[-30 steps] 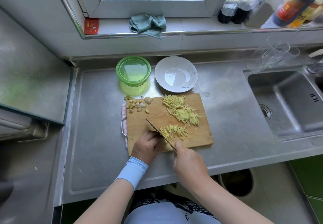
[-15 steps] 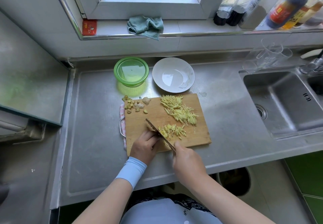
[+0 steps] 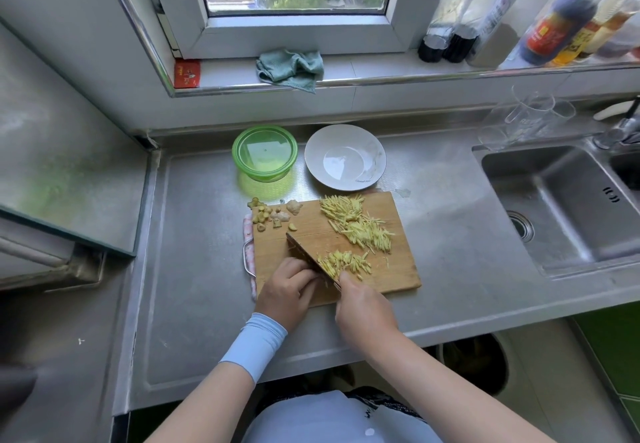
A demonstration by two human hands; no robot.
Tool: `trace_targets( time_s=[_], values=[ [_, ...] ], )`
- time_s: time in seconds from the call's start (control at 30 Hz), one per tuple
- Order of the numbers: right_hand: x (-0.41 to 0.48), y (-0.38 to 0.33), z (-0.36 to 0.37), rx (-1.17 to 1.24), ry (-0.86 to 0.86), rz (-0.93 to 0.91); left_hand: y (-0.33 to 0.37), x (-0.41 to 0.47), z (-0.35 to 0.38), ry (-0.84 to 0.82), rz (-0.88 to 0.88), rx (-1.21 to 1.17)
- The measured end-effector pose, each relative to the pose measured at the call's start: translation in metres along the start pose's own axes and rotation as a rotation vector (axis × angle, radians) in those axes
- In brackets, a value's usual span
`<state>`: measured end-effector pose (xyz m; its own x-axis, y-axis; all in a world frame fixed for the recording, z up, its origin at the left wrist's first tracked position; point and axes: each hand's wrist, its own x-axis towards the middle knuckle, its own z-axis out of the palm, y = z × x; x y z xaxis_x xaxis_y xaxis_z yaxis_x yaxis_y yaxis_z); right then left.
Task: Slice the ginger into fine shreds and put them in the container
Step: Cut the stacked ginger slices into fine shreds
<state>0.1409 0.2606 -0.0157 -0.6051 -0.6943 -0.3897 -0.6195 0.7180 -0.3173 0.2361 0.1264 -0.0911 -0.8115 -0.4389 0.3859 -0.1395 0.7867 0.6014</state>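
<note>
A wooden cutting board lies on the steel counter. Fine ginger shreds are heaped at its far right, and a smaller pile lies beside the knife blade. My right hand grips the knife handle, the blade edge down on the board. My left hand has its fingers curled on the board against the blade's left side; any ginger under them is hidden. Ginger offcuts sit at the board's far left corner. A green lidded container stands behind the board.
A white plate sits right of the container. A sink is at the right, with clear cups behind it. Bottles and a green cloth line the windowsill. A bin stands below the counter edge.
Both hands and the knife stay in almost the same place on the board; the small pile beside the blade looks much the same. The camera view has shifted slightly.
</note>
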Motion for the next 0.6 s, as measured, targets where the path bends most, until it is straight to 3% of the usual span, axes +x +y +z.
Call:
trace_targets(
  time_s=[0.13,0.6],
  values=[
    [-0.001,-0.001,-0.002,0.021,0.005,0.002,-0.006,-0.007,0.006,-0.066,0.003,0.060],
    [-0.017,0.002,0.003,-0.045,-0.005,0.006,-0.009,-0.008,0.008,-0.061,0.038,0.092]
  ],
)
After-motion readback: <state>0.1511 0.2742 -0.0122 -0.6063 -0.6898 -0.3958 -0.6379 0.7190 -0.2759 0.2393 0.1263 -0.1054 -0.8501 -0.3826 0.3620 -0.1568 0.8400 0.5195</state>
